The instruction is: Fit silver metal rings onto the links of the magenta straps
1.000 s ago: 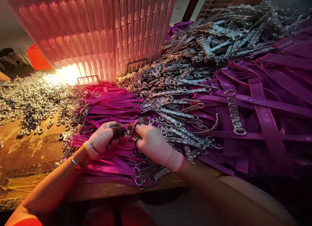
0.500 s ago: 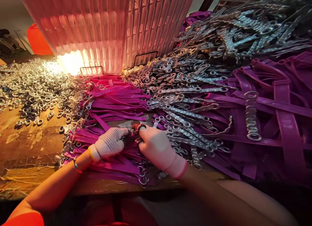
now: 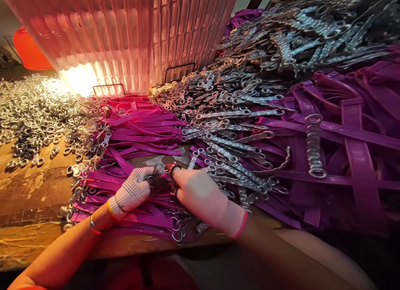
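My left hand [image 3: 133, 190], in a white glove with dark dots, is closed in a pinch over the purple straps. Close beside it, my right hand [image 3: 203, 194] in a pale glove with a pink cuff is also closed, thumb towards the left hand. The fingertips of both gloves look dark, and they almost meet. A bit of purple and a glint of metal show between them, but what they grip is mostly hidden. Under the hands lie purple straps [image 3: 137, 229] with metal rings [image 3: 177, 231] at their ends.
Loose metal rings [image 3: 28, 111] are heaped at the left on the worn wooden table [image 3: 31, 190]. Silvery chain-like strips [image 3: 225, 148] pile up at the right beside wider purple bands [image 3: 353, 144]. Behind stands a ribbed translucent panel [image 3: 118, 36], brightly lit low down. An orange-red container [image 3: 31, 48] is at its left.
The whole view has shifted a little, so things appear further left. My hands stay close together, and the fingers have turned slightly, with more of the dark fingertips showing.
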The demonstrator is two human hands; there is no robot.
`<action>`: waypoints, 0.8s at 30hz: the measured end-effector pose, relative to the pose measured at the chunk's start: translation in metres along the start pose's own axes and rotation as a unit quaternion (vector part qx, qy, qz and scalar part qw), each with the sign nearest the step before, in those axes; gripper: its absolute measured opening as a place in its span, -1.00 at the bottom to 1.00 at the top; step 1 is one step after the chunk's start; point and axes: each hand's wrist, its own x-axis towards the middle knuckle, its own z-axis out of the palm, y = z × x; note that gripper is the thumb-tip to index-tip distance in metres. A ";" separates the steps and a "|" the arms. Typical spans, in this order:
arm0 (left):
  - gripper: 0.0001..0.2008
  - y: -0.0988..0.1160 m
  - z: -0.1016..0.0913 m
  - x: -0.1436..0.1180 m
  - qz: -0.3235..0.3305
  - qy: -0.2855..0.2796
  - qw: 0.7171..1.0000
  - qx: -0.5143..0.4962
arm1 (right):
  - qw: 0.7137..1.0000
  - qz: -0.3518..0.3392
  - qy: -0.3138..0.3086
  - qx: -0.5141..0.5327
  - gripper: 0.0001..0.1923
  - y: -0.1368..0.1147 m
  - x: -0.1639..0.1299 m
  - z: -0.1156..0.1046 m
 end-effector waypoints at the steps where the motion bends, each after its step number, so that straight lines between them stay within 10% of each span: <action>1: -0.77 0.000 0.000 0.000 -0.005 0.000 1.000 -0.002 | 1.000 -0.019 0.005 -0.010 -0.70 -0.001 -0.001 0.002; 12: -0.79 -0.004 -0.001 0.006 -0.009 -0.040 0.999 -0.018 | 0.997 -0.049 -0.011 -0.051 -0.82 0.001 -0.019 -0.007; 18: -0.74 0.000 -0.009 0.003 -0.022 0.025 0.984 -0.174 | 0.979 0.116 0.112 -0.121 -0.75 0.072 0.006 -0.033; 24: -0.55 0.006 -0.013 -0.004 -0.145 -0.095 0.910 -0.376 | 0.962 0.138 0.149 -0.182 -0.70 0.117 0.045 -0.011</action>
